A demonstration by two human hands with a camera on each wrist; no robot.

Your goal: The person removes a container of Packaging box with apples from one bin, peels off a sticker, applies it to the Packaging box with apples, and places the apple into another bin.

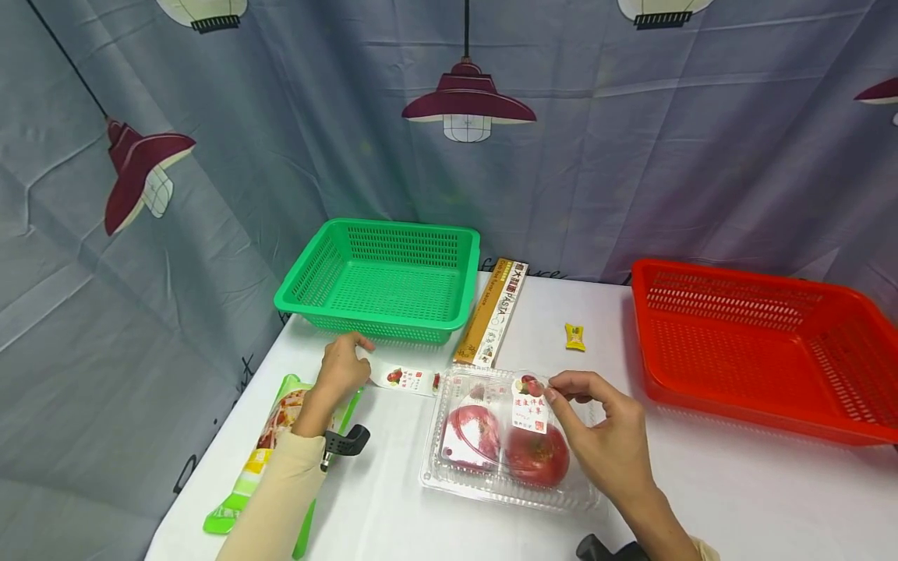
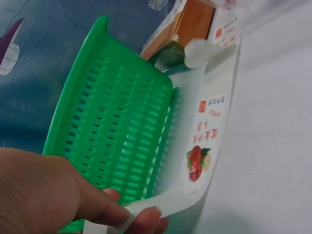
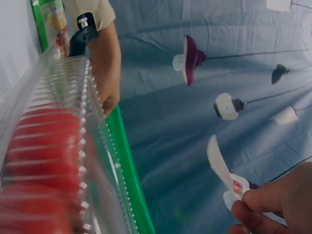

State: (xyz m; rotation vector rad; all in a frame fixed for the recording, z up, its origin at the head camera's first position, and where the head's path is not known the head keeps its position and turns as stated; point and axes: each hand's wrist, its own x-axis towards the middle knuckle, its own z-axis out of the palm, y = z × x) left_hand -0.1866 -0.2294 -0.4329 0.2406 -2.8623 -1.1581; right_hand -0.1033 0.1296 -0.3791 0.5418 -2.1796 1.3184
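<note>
My right hand (image 1: 606, 436) pinches a white sticker (image 1: 529, 413) printed with red fruit and red writing, by its upper right edge. In the head view the sticker overlaps a clear plastic clamshell box (image 1: 438, 477); whether it touches the lid I cannot tell. Two red round fruits (image 1: 536, 456) lie inside. The right wrist view shows the sticker (image 3: 222, 163) curling away from the fingertips, apart from the box. With thumb and fingers, my left hand (image 1: 342, 370) pinches the end of a strip of printed labels (image 2: 197, 146), which runs past the green basket toward the box.
A green basket (image 1: 375, 327) stands at the back left, a red basket (image 1: 737, 413) at the right. Between them lie a long pasta box (image 1: 494, 308) and a small yellow packet (image 1: 574, 337). Under my left forearm rests a green food bag (image 1: 238, 499).
</note>
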